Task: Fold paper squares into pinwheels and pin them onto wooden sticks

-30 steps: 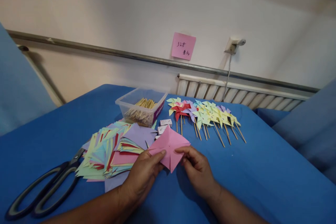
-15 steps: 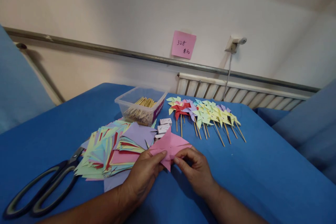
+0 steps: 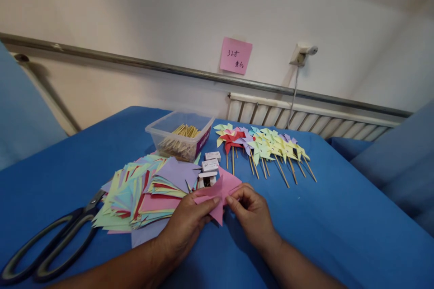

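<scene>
Dim, soft light greyed the wall (image 3: 162, 9); shadow darkened the worktop (image 3: 315, 221) beneath the right hand (image 3: 253, 211); the right-edge blue cloth (image 3: 402, 158) looked blurry.

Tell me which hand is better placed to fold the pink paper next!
Probably the right: the right hand has its thumb and fingers at the right edge of the pink paper, while the left hand grips its left side, thumb on top.
</scene>
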`<state>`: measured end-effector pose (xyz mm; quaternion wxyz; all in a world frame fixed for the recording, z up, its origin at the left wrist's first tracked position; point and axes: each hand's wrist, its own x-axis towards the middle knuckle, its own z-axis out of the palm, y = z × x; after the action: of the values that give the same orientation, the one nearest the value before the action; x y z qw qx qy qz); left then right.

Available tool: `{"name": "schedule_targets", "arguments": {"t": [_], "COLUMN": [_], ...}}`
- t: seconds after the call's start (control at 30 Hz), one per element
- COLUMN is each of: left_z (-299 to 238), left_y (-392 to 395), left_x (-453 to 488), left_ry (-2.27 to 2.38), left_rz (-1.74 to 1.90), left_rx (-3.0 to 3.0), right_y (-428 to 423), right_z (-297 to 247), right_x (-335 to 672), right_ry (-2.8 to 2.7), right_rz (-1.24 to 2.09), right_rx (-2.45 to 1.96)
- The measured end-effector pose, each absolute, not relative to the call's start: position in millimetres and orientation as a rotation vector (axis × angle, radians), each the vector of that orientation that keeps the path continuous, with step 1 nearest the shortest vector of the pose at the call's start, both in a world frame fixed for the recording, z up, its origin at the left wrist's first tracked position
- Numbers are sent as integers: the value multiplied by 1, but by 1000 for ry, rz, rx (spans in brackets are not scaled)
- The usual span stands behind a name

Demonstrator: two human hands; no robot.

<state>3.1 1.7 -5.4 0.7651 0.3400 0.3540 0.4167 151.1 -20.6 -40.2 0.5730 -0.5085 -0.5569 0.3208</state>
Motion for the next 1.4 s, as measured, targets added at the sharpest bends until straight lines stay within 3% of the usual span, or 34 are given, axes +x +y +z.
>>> {"name": "schedule_targets", "arguments": {"t": [1.4], "left_z": [-7], "left_y": [3], "left_x": [3], "left_ry": [827], "left_rz": [859], "left_rx": [809], "right_y": [-24], "right_z": [-38], "right_x": [146], "right_ry": [-1202], "right_rz": [873], "right_rx": [-1254]}}
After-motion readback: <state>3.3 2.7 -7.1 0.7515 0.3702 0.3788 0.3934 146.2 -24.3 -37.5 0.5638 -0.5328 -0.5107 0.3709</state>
